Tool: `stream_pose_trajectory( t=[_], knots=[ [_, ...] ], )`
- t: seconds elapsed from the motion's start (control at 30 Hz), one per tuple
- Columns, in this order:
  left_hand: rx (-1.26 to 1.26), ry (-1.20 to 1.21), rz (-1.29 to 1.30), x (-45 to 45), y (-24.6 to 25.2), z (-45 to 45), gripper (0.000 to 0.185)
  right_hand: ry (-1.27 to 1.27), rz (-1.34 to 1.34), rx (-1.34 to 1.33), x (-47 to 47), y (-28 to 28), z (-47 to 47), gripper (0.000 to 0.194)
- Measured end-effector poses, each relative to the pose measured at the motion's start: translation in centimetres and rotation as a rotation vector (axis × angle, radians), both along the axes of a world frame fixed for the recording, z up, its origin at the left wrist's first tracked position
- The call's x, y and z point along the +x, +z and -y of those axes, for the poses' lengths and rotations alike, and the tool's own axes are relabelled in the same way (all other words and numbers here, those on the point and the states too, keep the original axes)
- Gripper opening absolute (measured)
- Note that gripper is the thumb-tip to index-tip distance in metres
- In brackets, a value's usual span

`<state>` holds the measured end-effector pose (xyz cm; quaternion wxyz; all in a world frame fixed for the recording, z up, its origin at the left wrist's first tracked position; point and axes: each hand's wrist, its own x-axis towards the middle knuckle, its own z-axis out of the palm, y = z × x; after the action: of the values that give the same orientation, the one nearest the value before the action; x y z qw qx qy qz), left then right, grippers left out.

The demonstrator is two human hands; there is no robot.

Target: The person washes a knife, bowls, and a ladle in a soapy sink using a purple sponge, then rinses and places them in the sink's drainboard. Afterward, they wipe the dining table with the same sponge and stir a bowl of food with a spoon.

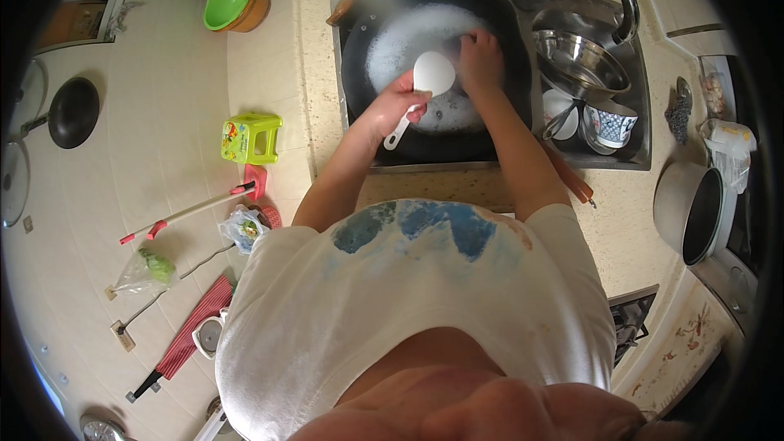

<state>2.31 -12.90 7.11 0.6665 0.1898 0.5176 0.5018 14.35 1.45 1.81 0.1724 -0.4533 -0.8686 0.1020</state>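
Observation:
A white rice paddle (pixel 433 75) is held in my left hand (pixel 401 104), its handle pointing down and left, over a large dark wok (pixel 361 98) in the left sink basin. White suds and water (pixel 392 43) lie inside the wok. My right hand (pixel 481 60) is at the suds on the wok's right side, fingers bent; whether it holds something is hidden. A wooden handle (pixel 569 177) sticks out over the counter's front edge, beside my right forearm.
In the right basin are a steel bowl (pixel 582 67), a patterned bowl (pixel 612 122) and a whisk (pixel 560 119), beneath the curved faucet (pixel 628 0). A pot (pixel 683 211) stands at the right. A green stool (pixel 252 138) and a green basin (pixel 229 3) are at the left.

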Motion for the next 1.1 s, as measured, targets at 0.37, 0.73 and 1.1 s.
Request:
stream_pose_trajectory(
  t=[0.37, 0.73, 1.1],
  knots=[
    [-0.062, 0.044, 0.174, -0.4, -0.7, -0.6, 0.034, 0.227, -0.598, -0.203, 0.1, 1.7, 3.6, 0.044],
    [-0.078, 0.076, -0.101, -0.5, 1.0, -0.7, 0.047, -0.041, -0.679, -0.551, 1.7, 0.7, 0.7, 0.047],
    [0.038, 0.254, 0.051, 1.1, -1.1, -0.8, 0.030, 0.514, -0.474, -0.031, 1.2, 5.4, 5.3, 0.031]
  ],
)
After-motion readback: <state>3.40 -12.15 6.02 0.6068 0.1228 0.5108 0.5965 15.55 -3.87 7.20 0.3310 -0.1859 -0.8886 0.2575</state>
